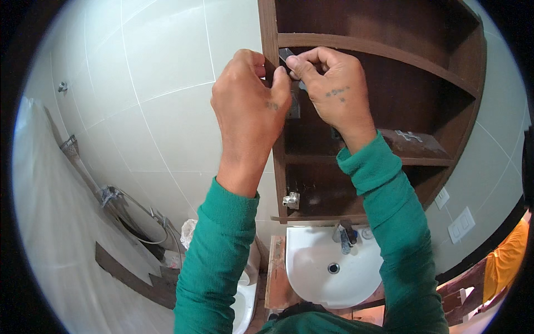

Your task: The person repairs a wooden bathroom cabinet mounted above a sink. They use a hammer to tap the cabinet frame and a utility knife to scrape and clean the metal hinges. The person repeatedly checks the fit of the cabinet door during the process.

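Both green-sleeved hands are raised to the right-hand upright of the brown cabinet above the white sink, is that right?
Not quite: in the head view, the green-sleeved left hand and right hand are raised to the left-hand upright of the brown cabinet above the white sink.

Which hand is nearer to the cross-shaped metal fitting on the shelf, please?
Right: the right hand is up and left of the fitting; the left hand is farther left.

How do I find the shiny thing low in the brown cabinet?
Find the big brown cabinet above the white sink. Go below its lower shelf, to the left side. The shiny metal fitting sticks out there, while another silvery piece lies on the shelf.
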`<state>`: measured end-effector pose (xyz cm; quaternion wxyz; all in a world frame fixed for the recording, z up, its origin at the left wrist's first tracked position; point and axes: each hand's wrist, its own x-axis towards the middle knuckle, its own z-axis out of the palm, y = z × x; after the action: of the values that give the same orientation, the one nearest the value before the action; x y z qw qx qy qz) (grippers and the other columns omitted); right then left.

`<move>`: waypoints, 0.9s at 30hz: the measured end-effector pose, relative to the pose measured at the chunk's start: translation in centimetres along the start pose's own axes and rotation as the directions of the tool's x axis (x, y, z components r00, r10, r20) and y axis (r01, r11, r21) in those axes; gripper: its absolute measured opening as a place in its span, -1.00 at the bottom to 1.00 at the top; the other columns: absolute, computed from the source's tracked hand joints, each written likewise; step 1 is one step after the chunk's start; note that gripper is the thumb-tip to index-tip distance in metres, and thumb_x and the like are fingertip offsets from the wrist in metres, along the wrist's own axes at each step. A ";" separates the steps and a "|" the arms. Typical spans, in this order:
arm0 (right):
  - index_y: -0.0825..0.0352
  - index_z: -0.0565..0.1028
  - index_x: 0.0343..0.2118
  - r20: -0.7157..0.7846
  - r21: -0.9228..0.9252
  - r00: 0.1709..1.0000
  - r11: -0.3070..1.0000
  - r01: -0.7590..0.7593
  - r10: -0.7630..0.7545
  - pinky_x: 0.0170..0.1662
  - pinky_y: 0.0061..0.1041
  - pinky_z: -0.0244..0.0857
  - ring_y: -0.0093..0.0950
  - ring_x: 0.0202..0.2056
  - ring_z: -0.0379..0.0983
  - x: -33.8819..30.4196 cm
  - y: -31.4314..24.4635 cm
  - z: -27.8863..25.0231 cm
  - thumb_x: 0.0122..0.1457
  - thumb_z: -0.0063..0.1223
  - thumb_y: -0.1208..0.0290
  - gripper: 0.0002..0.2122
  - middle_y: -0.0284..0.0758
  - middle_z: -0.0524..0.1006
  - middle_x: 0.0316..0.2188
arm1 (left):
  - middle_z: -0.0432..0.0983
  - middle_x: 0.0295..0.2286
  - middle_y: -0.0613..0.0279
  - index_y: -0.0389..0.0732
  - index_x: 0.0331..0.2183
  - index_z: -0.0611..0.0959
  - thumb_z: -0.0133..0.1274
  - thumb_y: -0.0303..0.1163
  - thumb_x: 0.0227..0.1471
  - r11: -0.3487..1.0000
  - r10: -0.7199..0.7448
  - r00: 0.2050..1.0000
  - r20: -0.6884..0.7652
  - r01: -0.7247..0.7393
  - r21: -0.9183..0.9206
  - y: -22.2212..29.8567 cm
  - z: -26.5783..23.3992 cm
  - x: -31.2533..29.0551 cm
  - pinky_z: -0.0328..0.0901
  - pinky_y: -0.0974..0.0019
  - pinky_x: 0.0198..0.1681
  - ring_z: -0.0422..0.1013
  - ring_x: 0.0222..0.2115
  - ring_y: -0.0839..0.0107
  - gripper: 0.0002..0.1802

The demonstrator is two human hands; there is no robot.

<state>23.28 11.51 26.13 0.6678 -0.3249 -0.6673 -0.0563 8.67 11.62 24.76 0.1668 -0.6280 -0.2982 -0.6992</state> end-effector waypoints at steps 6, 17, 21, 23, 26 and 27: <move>0.37 0.68 -0.33 -0.072 -0.176 0.964 0.955 0.240 -0.256 -0.31 -0.22 0.50 -0.14 -0.41 0.65 -0.1 0.2 0.1 0.25 0.29 0.32 -0.81 -0.13 0.67 -0.46 | 0.62 -0.50 -0.03 -0.39 -0.37 0.64 0.34 -0.38 0.04 0.998 -0.047 0.999 0.024 0.047 -0.039 0.5 0.0 0.2 0.47 0.15 -0.37 0.60 -0.49 0.14 -0.73; 0.35 0.65 -0.33 -0.082 -0.328 0.902 0.866 0.378 -0.425 -0.29 -0.23 0.51 -0.15 -0.39 0.64 0.0 0.8 0.0 0.26 0.29 0.33 -0.83 -0.15 0.66 -0.44 | 0.66 -0.50 -0.03 -0.39 -0.37 0.68 0.31 -0.34 0.07 0.992 -0.086 0.996 -0.008 0.086 0.087 1.6 0.3 0.5 0.50 0.21 -0.36 0.62 -0.49 0.21 -0.73; 0.39 0.67 -0.35 -0.080 -0.130 0.982 0.979 0.160 -0.171 -0.34 -0.23 0.50 -0.13 -0.45 0.65 -0.4 -0.1 0.1 0.26 0.30 0.31 -0.79 -0.10 0.67 -0.47 | 0.69 -0.47 -0.08 -0.40 -0.35 0.69 0.31 -0.31 0.08 0.981 -0.063 0.998 0.024 0.058 0.185 1.8 0.0 0.8 0.52 0.21 -0.34 0.65 -0.48 0.19 -0.70; 0.39 0.68 -0.35 -0.067 -0.099 0.993 0.991 0.090 -0.097 -0.34 -0.22 0.50 -0.12 -0.45 0.66 -0.2 -0.5 0.0 0.26 0.31 0.31 -0.79 -0.09 0.67 -0.47 | 0.59 -0.51 -0.05 -0.35 -0.40 0.60 0.29 -0.39 0.05 0.989 -0.058 0.998 0.036 0.053 0.139 1.8 0.0 0.7 0.46 0.10 -0.37 0.58 -0.50 0.08 -0.77; 0.39 0.68 -0.36 -0.057 -0.098 0.996 0.994 0.055 -0.061 -0.33 -0.20 0.49 -0.10 -0.43 0.66 -0.1 -0.9 0.0 0.26 0.31 0.31 -0.79 -0.07 0.67 -0.46 | 0.55 -0.53 -0.03 -0.33 -0.42 0.56 0.29 -0.43 0.04 0.996 -0.016 0.999 0.031 0.013 0.091 1.0 0.0 0.5 0.43 0.04 -0.40 0.55 -0.51 0.05 -0.78; 0.39 0.68 -0.35 -0.077 -0.106 0.993 0.992 0.075 -0.084 -0.33 -0.20 0.50 -0.09 -0.43 0.66 -0.2 -0.9 0.4 0.26 0.31 0.31 -0.79 -0.06 0.67 -0.46 | 0.55 -0.52 -0.03 -0.33 -0.41 0.57 0.29 -0.43 0.04 0.997 0.004 1.000 0.025 -0.006 0.077 1.0 -0.1 0.6 0.43 0.04 -0.40 0.55 -0.51 0.06 -0.78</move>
<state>22.49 10.89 26.28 0.6741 -0.3293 -0.6481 -0.1304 9.12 10.88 25.52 0.1889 -0.6306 -0.3254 -0.6788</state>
